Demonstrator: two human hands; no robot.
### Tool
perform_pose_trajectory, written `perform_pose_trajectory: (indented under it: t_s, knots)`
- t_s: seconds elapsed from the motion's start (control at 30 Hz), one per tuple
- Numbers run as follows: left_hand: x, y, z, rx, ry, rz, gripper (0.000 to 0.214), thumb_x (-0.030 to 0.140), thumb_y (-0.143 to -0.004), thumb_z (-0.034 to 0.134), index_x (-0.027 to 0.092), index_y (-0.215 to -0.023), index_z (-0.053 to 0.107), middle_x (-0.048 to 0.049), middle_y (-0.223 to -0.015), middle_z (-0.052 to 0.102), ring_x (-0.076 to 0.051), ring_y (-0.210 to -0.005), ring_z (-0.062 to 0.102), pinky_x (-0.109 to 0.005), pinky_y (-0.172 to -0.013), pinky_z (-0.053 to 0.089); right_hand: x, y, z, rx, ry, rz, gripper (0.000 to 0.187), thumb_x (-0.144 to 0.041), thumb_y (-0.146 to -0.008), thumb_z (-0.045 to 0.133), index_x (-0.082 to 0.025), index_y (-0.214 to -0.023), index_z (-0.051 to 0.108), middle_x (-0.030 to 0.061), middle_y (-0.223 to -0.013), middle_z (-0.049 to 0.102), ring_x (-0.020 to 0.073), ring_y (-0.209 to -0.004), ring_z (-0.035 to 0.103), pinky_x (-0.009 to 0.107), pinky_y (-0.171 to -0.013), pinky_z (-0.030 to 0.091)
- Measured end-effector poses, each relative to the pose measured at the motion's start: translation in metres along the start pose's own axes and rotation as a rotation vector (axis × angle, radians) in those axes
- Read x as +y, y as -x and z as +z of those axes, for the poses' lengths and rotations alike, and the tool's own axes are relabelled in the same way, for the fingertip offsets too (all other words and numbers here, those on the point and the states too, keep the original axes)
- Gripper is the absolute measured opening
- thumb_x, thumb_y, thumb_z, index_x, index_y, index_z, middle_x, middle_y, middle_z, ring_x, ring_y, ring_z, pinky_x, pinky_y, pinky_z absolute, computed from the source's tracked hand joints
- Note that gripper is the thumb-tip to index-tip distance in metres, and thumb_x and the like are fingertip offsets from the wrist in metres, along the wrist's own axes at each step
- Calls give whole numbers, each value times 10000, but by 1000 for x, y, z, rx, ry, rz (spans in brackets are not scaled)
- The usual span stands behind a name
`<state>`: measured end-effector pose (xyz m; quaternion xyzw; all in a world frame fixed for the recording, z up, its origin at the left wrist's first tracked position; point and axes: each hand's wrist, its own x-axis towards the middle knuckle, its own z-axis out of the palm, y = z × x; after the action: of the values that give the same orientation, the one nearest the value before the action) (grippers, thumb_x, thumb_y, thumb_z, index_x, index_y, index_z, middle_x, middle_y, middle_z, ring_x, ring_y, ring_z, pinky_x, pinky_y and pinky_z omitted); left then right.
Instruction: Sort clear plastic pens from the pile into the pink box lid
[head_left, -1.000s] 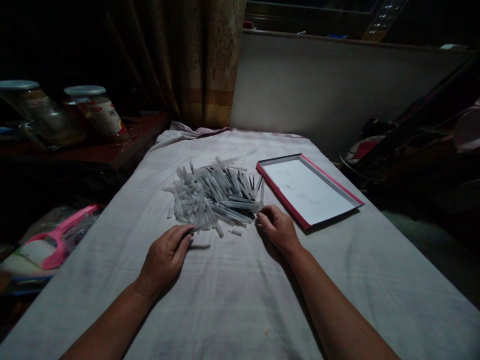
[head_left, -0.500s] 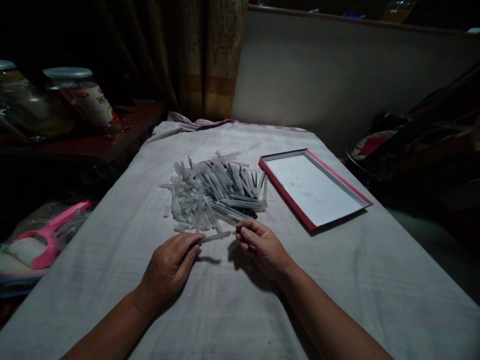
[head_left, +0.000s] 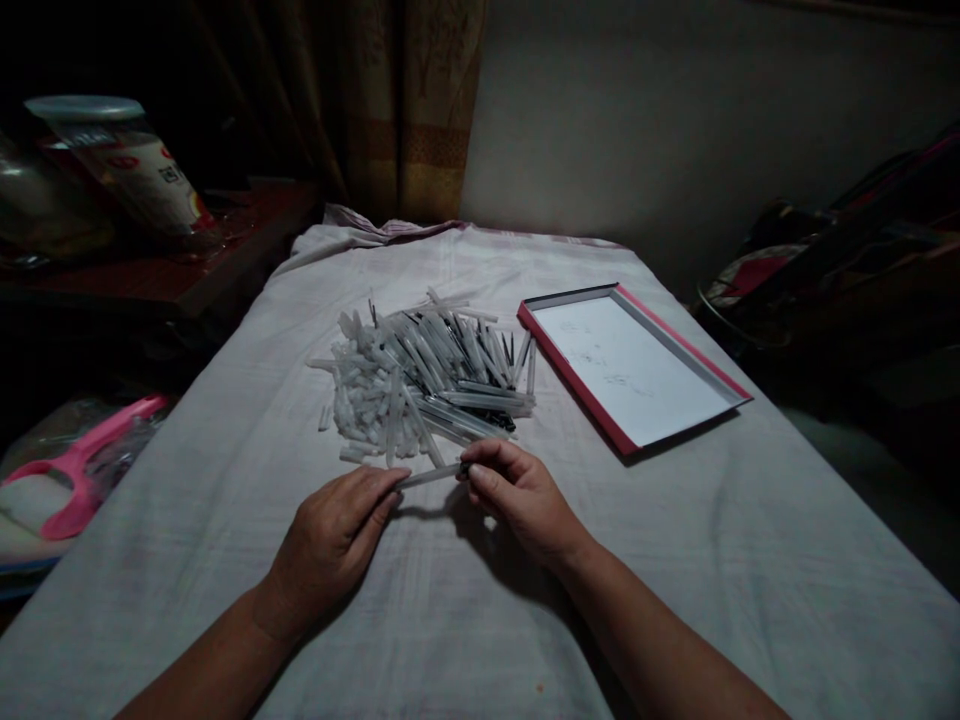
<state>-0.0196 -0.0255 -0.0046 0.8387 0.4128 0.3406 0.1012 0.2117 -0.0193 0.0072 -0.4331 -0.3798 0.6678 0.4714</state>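
Note:
Between thumb and fingers, my left hand (head_left: 337, 525) holds one end of a translucent pen barrel (head_left: 431, 476) just above the cloth. My right hand (head_left: 521, 500) pinches a small black pen part (head_left: 464, 468) at the barrel's other end; the two touch, though the fingers partly cover the joint. Just beyond both hands lies a heap of pen parts (head_left: 420, 365): clear barrels and dark pieces to the right, whitish caps (head_left: 367, 405) to the left.
A shallow red-edged box lid (head_left: 637, 375) with a white inside lies right of the heap on the pale cloth (head_left: 420, 620). Past the left edge are a pink-handled object (head_left: 75, 470) and a lidded jar (head_left: 142, 180) on a dark red table. A curtain (head_left: 427, 110) hangs behind.
My right hand has brought the black pen part leftward against the barrel's end, closing the small gap. The view has tilted slightly downward.

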Motion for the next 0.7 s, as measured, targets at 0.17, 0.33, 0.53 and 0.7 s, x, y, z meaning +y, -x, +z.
perform_pose_trajectory:
  t_s: [0.17, 0.33, 0.53, 0.7]
  knots:
    - [1, -1, -1, -12, -6, -7, 255, 238, -955, 524, 206, -1169, 659, -65, -978, 740, -162, -863, 711, -256, -774, 577, 1, 3, -5, 78, 465, -351, 98, -257, -817, 657, -213, -891, 705, 15, -773, 695, 146, -691, 622, 266, -658, 497]
    - [1, -1, -1, -18, -13, -11, 259, 240, -960, 506, 202, -1156, 671, -75, -963, 746, -173, -857, 715, -273, -767, 584, 1, 3, -9, 74, 683, -510, 140, -214, -850, 594, -225, -914, 718, 38, -830, 731, 174, -763, 668, 295, -726, 523]
    - [3, -4, -2, -2, -4, 8, 248, 227, -966, 503, 199, -1149, 669, -64, -949, 746, -160, -846, 711, -253, -768, 579, 5, 4, -8, 75, 606, -430, 136, -246, -858, 607, -220, -932, 718, 29, -800, 723, 170, -738, 667, 278, -690, 526]
    - [2, -3, -2, -24, -19, 13, 251, 214, -959, 512, 197, -1161, 661, -66, -962, 742, -164, -854, 705, -258, -762, 572, 5, 3, -7, 70, 616, -418, 137, -258, -865, 601, -212, -927, 715, 27, -794, 722, 164, -713, 663, 271, -671, 517]
